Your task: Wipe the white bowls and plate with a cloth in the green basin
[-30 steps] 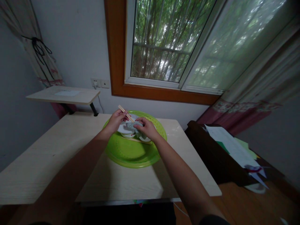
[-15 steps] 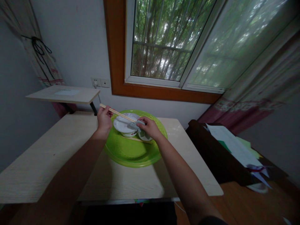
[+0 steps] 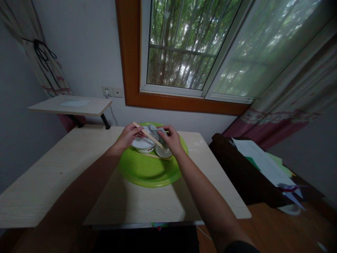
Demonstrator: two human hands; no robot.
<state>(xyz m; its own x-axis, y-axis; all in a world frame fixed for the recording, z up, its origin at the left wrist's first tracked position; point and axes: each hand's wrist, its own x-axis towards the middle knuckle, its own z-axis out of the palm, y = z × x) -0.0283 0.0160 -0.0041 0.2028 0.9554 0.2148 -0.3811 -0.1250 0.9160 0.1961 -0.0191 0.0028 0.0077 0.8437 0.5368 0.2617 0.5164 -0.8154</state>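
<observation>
Wood-grain and pale, one table [image 3: 65,168] stands against a grey-white wall [image 3: 84,42]; clock positions here are taken from its middle-back, where one round lime-green basin [image 3: 150,181] sits. Over that basin are two pale wooden chopsticks [image 3: 153,138], held together and slanting from 10 o'clock down toward 4, their lower ends above one small white dish [image 3: 161,152]. The left hand [image 3: 129,135], at 10 o'clock, pinches them near their upper ends. The right hand [image 3: 173,139], at 2 o'clock, grasps one crumpled grey cloth [image 3: 154,129] between thumb and fingers, near 12 o'clock; whether it touches the chopsticks I cannot tell.

Inside the basin, toward 11 o'clock, one white plate [image 3: 141,143] rests over one white bowl [image 3: 146,150] with coloured marks. Just below the dishes lies at least one more pale stick [image 3: 151,155]; the exact count is unclear.

Farther out, at 10 o'clock, one raised wooden shelf [image 3: 92,105] shows two black legs and bears one white paper sheet [image 3: 75,103]. Two wall sockets [image 3: 112,92] sit at 11, one two-paned window [image 3: 195,49] at 1, and dark brown furniture [image 3: 231,175] bearing papers [image 3: 259,160] at 3.
</observation>
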